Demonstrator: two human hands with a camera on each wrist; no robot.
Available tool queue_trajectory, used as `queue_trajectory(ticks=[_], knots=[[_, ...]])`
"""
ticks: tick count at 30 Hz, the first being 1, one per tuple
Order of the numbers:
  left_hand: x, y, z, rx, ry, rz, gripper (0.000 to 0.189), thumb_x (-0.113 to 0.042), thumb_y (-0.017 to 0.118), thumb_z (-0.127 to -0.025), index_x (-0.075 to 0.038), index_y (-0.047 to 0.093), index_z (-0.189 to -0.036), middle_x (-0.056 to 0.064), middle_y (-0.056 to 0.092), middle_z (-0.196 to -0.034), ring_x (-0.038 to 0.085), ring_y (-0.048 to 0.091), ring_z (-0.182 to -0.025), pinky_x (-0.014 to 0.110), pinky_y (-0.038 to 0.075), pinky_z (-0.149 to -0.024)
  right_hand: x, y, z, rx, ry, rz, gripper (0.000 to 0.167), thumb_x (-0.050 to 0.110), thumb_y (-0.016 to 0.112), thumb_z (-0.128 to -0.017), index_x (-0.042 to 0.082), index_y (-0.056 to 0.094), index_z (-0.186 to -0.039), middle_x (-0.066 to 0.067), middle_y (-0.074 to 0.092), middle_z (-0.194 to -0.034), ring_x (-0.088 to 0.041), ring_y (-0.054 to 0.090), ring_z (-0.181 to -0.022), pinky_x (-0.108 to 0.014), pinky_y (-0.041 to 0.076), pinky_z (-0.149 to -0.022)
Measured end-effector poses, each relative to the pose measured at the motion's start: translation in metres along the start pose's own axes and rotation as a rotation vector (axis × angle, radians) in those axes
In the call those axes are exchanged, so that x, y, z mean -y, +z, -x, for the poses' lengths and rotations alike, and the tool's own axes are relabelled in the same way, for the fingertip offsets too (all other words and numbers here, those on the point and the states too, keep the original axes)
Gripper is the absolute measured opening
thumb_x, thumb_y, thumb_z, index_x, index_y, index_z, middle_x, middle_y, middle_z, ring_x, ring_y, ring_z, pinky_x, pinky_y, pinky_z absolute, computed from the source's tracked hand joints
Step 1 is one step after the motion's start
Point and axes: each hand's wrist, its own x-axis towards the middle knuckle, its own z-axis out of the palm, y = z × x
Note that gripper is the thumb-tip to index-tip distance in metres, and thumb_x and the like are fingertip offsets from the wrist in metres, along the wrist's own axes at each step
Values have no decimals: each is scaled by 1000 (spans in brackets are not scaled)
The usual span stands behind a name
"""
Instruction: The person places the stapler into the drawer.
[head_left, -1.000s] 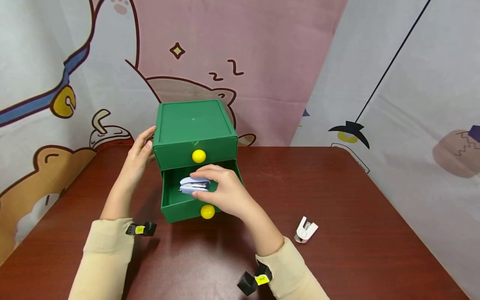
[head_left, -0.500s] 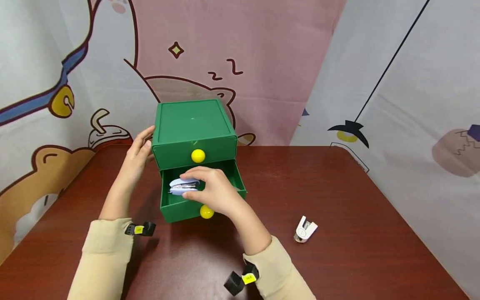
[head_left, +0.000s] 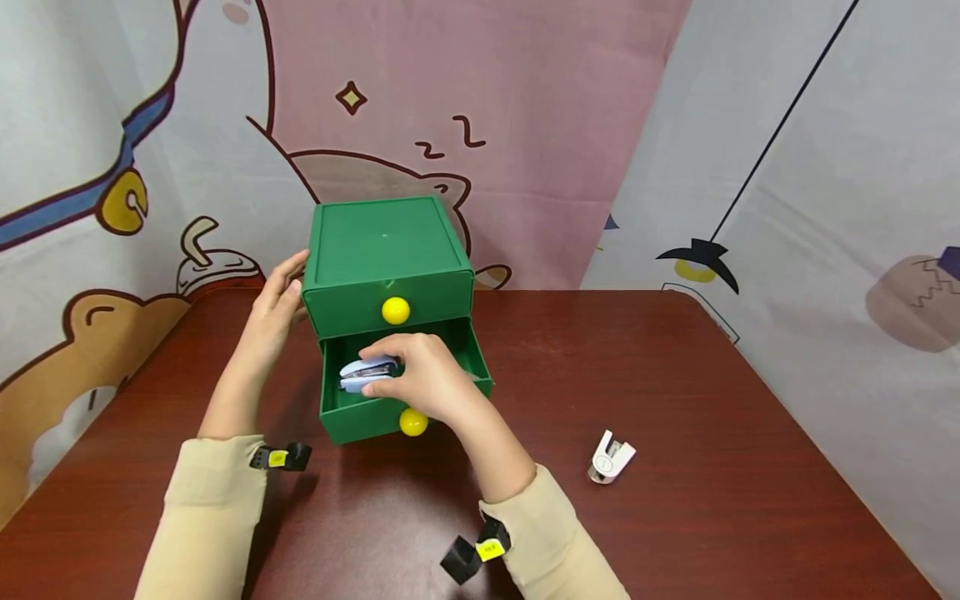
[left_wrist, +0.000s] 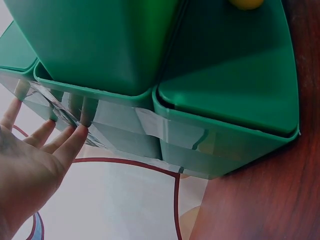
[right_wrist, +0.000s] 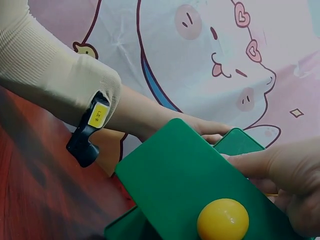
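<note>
My right hand (head_left: 431, 375) pinches a light blue stapler (head_left: 367, 375) between thumb and fingers. The stapler lies level inside the pulled-out lower drawer (head_left: 363, 423) of a green drawer box (head_left: 390, 246); whether it touches the drawer floor cannot be seen. On the box's left side rests my left hand (head_left: 275, 304). Its fingers are spread and fairly straight, with the tips against the clear-filmed side wall (left_wrist: 125, 122) in the left wrist view. A yellow knob (right_wrist: 223, 220) and green drawer front fill the right wrist view, where the stapler is hidden behind my right hand (right_wrist: 285, 175).
A small white V-shaped thing with a metal part (head_left: 611, 457) lies on the brown table (head_left: 675, 375), right of the box. The upper drawer (head_left: 341, 312) is pushed in, its yellow knob (head_left: 396, 311) facing me. A printed cloth (head_left: 525, 150) hangs behind the table.
My right hand has moved left with the stapler, deeper over the left part of the open drawer, and hardly shifted in the last half second. The left hand stays on the box.
</note>
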Motion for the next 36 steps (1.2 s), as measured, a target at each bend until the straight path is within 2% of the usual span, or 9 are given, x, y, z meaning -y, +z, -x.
queue_trajectory(ticks=[6,10,16,22,28,31,36], knots=[[0,0,0,6,3,10,50,-26,38,-104,-14,28,-152,13,29,-149,17,44,-121,47,33,-100,0,1,-1,18,41,-47,38,19,78,-81,12,70,-118,0,67,-114,-11,61,-103,-21,46,-85],[0,0,0,3,3,3,50,-27,38,-104,-14,28,-152,13,29,-148,16,45,-120,43,35,-99,0,2,2,-9,13,-44,38,21,78,-81,12,70,-118,2,66,-113,-11,60,-105,-22,46,-87],[0,0,0,-3,-5,-14,50,-27,38,-104,-14,28,-152,14,29,-149,15,46,-118,43,35,-99,-1,2,8,-73,-93,-72,38,20,78,-81,9,70,-117,3,66,-111,-10,58,-103,-24,46,-89],[0,1,0,-4,-9,3,50,-26,38,-104,-14,28,-152,13,30,-148,16,45,-119,42,35,-99,-4,2,14,-163,-217,-108,36,18,78,-81,6,70,-114,-4,66,-107,-13,58,-98,-29,47,-87],[-1,1,0,-2,-8,5,50,-26,38,-104,-15,28,-152,13,30,-148,17,45,-120,44,34,-100,-3,1,21,-249,-315,-135,33,13,80,-79,7,71,-109,1,66,-99,-13,58,-92,-35,50,-82],[-1,1,0,0,-10,4,50,-27,38,-104,-15,28,-152,13,30,-148,16,46,-119,45,34,-101,-3,-1,26,-270,-367,-146,33,11,81,-78,6,71,-108,2,66,-96,-12,59,-90,-36,51,-80],[0,0,0,0,-14,-3,50,-27,38,-104,-16,27,-152,13,30,-148,16,46,-119,45,34,-101,-3,-4,34,-302,-442,-139,32,9,81,-76,5,71,-106,0,63,-86,-12,58,-81,-30,51,-73]])
